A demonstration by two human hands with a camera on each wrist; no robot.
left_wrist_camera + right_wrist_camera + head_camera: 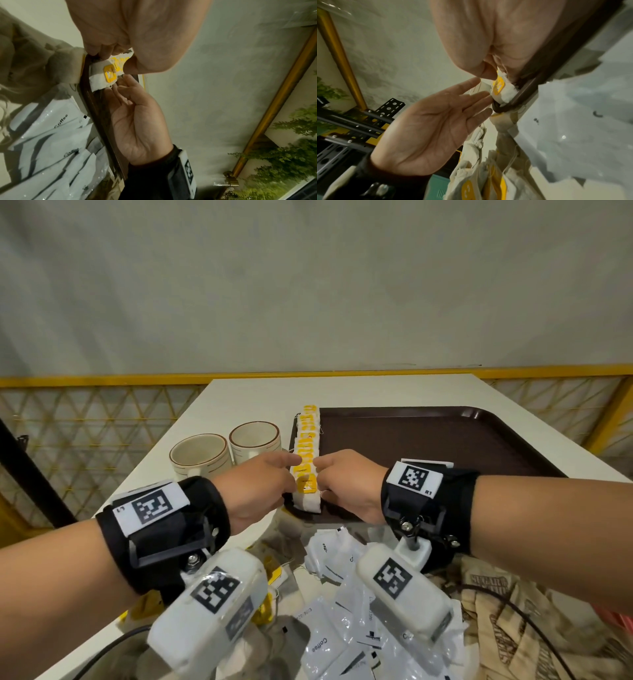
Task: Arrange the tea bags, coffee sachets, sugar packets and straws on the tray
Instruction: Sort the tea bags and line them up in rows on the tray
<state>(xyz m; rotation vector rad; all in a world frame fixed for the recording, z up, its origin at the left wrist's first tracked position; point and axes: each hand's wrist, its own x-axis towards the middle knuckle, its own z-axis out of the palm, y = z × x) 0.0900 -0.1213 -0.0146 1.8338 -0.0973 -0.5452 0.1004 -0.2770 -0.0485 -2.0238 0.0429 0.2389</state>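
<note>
A row of white tea bags with yellow tags lies along the left edge of the dark brown tray. My left hand and right hand flank the row's near end. Straight fingers press against its two sides. In the right wrist view the left hand shows a flat palm, its fingertips at the end tea bag by the tray corner. The left wrist view shows the right hand with relaxed fingers beside the same tea bag. Neither hand grips anything.
White coffee sachets are heaped on the table in front of the tray, with loose tea bags to their left and brown sugar packets to their right. Two mugs stand left of the tray.
</note>
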